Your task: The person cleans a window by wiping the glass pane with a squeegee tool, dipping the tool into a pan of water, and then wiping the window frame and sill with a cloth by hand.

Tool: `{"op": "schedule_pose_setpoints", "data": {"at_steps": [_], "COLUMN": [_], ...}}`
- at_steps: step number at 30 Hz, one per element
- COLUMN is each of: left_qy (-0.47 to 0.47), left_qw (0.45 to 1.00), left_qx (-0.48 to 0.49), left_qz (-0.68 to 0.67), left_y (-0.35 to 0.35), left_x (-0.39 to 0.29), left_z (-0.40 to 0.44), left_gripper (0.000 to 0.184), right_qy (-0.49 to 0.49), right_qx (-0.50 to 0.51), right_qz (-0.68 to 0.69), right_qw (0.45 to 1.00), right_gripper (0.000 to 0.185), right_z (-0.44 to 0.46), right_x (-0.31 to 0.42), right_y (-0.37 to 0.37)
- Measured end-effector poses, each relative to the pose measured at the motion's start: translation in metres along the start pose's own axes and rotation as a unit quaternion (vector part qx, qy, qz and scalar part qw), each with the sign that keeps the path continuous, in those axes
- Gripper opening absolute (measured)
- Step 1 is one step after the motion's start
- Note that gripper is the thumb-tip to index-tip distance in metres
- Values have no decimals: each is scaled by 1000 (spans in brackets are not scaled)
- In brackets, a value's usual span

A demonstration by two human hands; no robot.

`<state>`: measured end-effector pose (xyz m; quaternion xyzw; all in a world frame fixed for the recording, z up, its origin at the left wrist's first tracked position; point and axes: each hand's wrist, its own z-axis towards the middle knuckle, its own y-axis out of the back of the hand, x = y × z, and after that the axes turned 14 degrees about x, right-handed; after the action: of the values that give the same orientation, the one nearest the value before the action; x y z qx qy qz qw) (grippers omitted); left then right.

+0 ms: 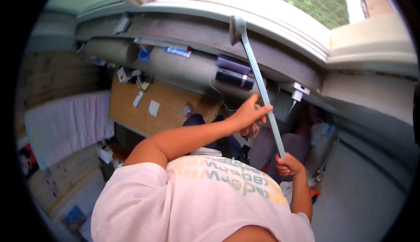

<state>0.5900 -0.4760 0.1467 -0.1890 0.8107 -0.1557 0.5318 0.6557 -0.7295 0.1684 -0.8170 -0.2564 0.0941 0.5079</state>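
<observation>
A long pale handle (258, 78) runs diagonally from the window ledge down to my right hand. Its round, brownish-grey head (237, 30) is up at the ledge under the window. My right hand (288, 165) is wrapped round the handle's lower end. Higher up, my left hand (250, 113) has its thumb and fingers at the middle of the handle. A crumpled, dark pinkish bundle (251, 130) shows just below the left hand; whether the hand holds it is unclear.
Beneath the ledge (183, 31) lie a purple case (233, 64), a dark case (234, 79), a toothpaste tube (178, 52) and a blue cup (144, 54). A white charger (297, 95) hangs at the right. Woven matting (168, 106) and a draped cloth (70, 124) are at left.
</observation>
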Motion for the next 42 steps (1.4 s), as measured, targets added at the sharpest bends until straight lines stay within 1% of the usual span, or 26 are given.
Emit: {"op": "schedule_pose_setpoints", "data": {"at_steps": [1,4,5,7,8,10,13,14,16,17,20,23,25,27,28,29,31,32,33,34,35,36,38,39,41,42], "left_qy": [-10,14,-19,26,48,0,-36,-35,-33,-48,-32,-73,-77,-79,-93,-108,-134,-116,-102,-87,-43,-63,-104,-110,-118,-133], "left_qw": [998,997,993,984,977,961,923,914,896,883,868,821,803,771,744,715,650,629,608,588,577,556,512,476,411,387], "left_qx": [-39,-64,-116,-174,-203,-276,-380,-401,-443,-466,-492,-562,-581,-618,-642,-666,-708,-726,-744,-759,-769,-769,-768,-779,-792,-791], "left_qz": [-53,-32,18,37,43,35,46,39,20,27,-59,-72,-107,-132,-158,-182,-243,-251,-258,-265,-274,-309,-371,-395,-436,-455], "left_y": [6,30,37,44,49,65,87,93,104,109,128,141,150,155,154,154,151,152,148,143,136,126,110,104,91,82], "left_x": [-5,-13,-7,-29,-35,-18,5,12,22,29,55,103,123,149,163,177,200,215,233,242,249,252,257,266,288,291], "left_z": [-6,-32,-38,-70,-87,-109,-158,-178,-225,-249,-324,-385,-432,-472,-486,-498,-520,-531,-539,-548,-555,-564,-575,-574,-566,-563], "left_gripper": [32,28,29,31,32,34,38,37,36,38,40,41,41,42,42,42,41,41,41,41,37,36,33,31,28,26], "right_qy": [-37,-89,-94,-105,-104,-104,-149,-159,-198,-219,-288,-338,-363,-371,-372,-376,-366,-354,-367,-362,-357,-350,-264,-216,-202,-196], "right_qx": [60,191,191,191,155,88,64,59,86,94,94,91,82,75,75,55,97,115,115,133,153,176,279,326,382,404], "right_qz": [49,146,127,88,52,-29,-134,-167,-180,-188,-195,-223,-276,-372,-417,-482,-612,-667,-670,-701,-729,-753,-814,-833,-846,-851], "right_qw": [996,966,969,972,981,990,978,971,960,953,933,910,886,848,826,789,695,645,635,600,564,528,435,393,312,273], "right_gripper": [25,23,23,24,25,28,29,29,30,30,30,30,28,28,27,24,24,24,23,23,24,25,23,22,24,27], "right_z": [7,32,42,65,77,105,150,168,203,221,273,323,359,395,410,427,463,482,499,519,541,563,603,620,651,662], "right_x": [7,12,16,24,25,28,26,22,11,4,-25,-64,-87,-112,-125,-140,-167,-178,-191,-200,-211,-223,-254,-272,-314,-335], "right_y": [-2,6,3,-5,-7,-9,-28,-35,-49,-56,-87,-124,-157,-190,-207,-229,-252,-262,-269,-271,-266,-261,-253,-251,-252,-249]}}
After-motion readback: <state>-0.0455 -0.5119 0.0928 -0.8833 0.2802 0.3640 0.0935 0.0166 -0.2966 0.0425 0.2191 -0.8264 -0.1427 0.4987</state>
